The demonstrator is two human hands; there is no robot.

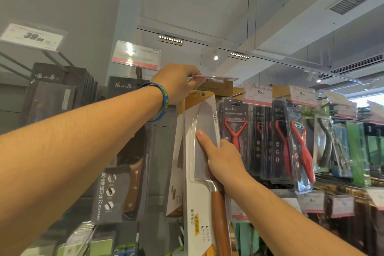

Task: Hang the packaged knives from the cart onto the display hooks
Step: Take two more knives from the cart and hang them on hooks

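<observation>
Packaged knife (204, 118), a cleaver with a wooden handle in a white and yellow card with a clear front, stands upright against the display, its top edge and hang hole (203, 94) just under the raised price tag (212, 78). We grip it with our right hand (224, 162) low on the blade part, thumb flat on the clear front and the other fingers wrapped round the right edge behind it. Our left hand (176, 83), a blue wristband (164, 100) on that wrist, reaches up and pinches the tag, tilting it out of the way. The hook itself is hidden behind the hand and the pack, so we cannot tell whether the hole is on it. We judge this to be the hanging step for this one pack. Next, the hole must line up with the hook tip, the pack must slide back along it, and only then should the tag drop. Red peelers (235, 131) hang just to the right and dark knife packs (122, 172) to the left, so the pack has to go in straight.
</observation>
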